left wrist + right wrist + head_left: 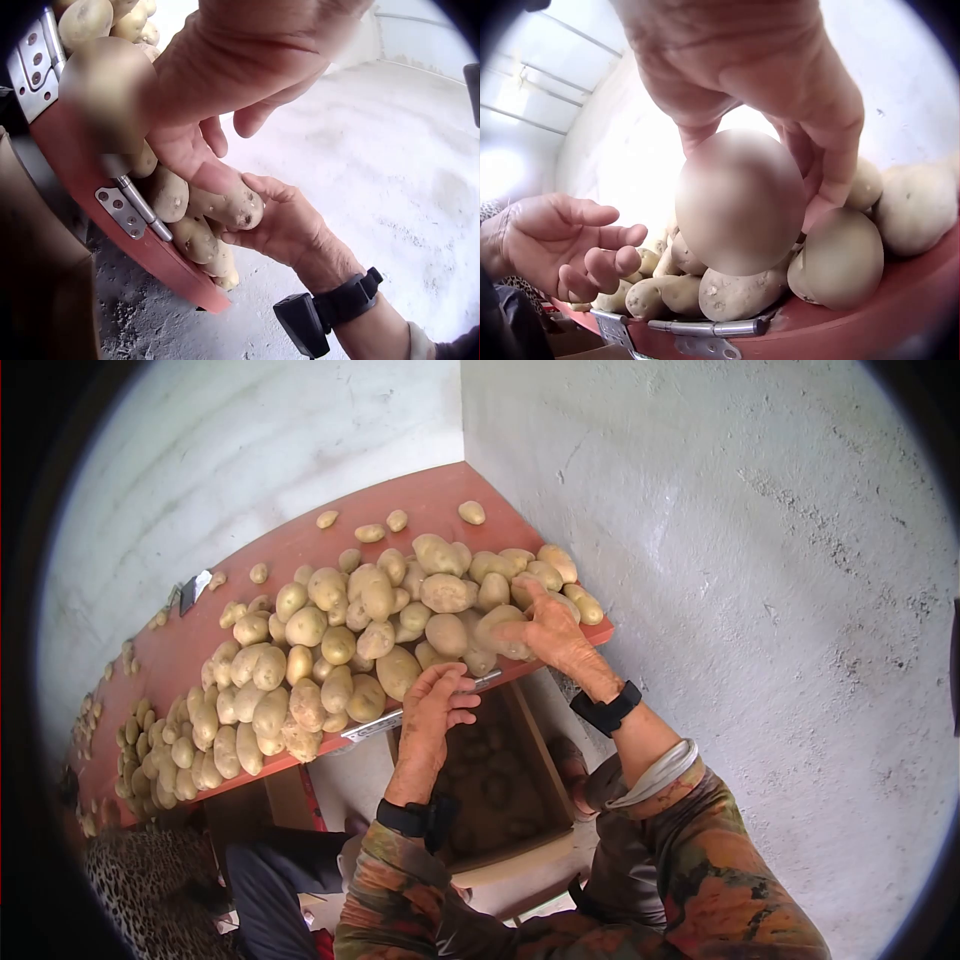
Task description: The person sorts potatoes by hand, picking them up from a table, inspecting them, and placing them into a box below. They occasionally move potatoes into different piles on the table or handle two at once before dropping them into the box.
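Potatoes [375,600] are heaped along the near side of a red table [440,490]. At the heap's right end my right hand [555,632] grips one potato [739,199] between thumb and fingers; that potato looks blurred in the right wrist view. In the left wrist view, the right thumb and fingers reach round the potato's end, close to the table corner. My left hand [430,710] hovers over the table's front edge, palm turned inward. Its fingers [604,262] are loosely bent with nothing between them.
Beneath the edge stands an open box [540,755] with potatoes in its shadowed inside. Metal hinges [124,210] line the table edge. A rough wall [760,610] borders the right side. Another person's leg [275,880] shows at lower left. Several loose potatoes lie farther back.
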`<state>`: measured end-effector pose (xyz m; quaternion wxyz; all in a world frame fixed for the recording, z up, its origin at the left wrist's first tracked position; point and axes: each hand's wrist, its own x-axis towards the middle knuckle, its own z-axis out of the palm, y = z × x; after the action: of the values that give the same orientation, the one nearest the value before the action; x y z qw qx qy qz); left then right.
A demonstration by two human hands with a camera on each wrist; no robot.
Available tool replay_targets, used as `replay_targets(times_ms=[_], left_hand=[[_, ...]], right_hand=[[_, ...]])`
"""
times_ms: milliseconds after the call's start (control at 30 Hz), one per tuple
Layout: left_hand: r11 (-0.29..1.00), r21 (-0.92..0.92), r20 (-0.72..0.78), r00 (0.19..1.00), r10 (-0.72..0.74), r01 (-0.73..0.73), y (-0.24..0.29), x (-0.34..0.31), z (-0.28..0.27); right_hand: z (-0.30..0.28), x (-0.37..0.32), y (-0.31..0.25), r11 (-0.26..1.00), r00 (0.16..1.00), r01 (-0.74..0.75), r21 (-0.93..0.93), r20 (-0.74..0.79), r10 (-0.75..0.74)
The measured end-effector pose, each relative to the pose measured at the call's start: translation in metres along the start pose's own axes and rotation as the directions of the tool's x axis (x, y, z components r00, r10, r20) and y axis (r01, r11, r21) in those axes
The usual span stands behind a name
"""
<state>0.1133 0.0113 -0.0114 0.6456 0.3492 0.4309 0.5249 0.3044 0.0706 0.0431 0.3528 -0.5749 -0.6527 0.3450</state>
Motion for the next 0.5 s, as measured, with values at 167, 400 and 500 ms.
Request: replay_targets(times_ms=[167,400,500], left_hand=[[1.0,0.008,0.006,1.0,0.0,0.0,0.0,0.001,-0.001],[1.0,0.017,-0.038,0.999,0.015,-0.014,0.0,0.005,-0.002],[1.0,0.02,-0.048,0.999,0.017,-0.016,-0.003,0.006,-0.002]], right_hand=[[-0.016,0.008,0.015,0.989,0.999,-0.033,0.146,0.048,0.027],[-0.04,-0.005,0.011,0.965,0.917,-0.108,0.238,0.4,0.004],[-0.025,-0.009,0.025,0.976,0.847,0.206,0.076,0.486,-0.217]])
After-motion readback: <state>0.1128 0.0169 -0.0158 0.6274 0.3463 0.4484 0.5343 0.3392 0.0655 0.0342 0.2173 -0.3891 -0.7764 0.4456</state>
